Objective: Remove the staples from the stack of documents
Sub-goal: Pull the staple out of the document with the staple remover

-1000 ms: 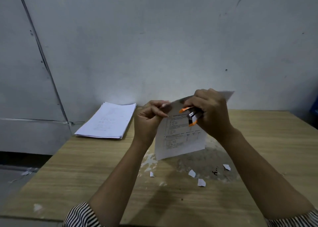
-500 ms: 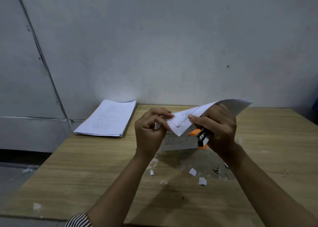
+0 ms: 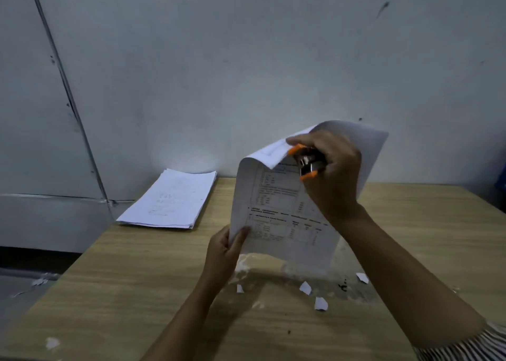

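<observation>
A printed document [image 3: 279,224] is held upright above the table, its top page curled back over the top. My left hand [image 3: 226,247] pinches its lower left edge. My right hand [image 3: 332,174] grips an orange and metal staple remover [image 3: 308,163] and also holds the folded-back top page near the upper corner. A stack of white documents [image 3: 169,199] lies flat at the table's far left corner.
The wooden table [image 3: 137,292] has a worn pale patch in the middle with small torn paper scraps [image 3: 320,303] on it. A grey wall stands right behind the table. The table's left edge drops to a dark floor.
My left hand slid from the top corner down to the lower left edge. My right hand rose with the staple remover and flipped the top page back. The document now stands upright.
</observation>
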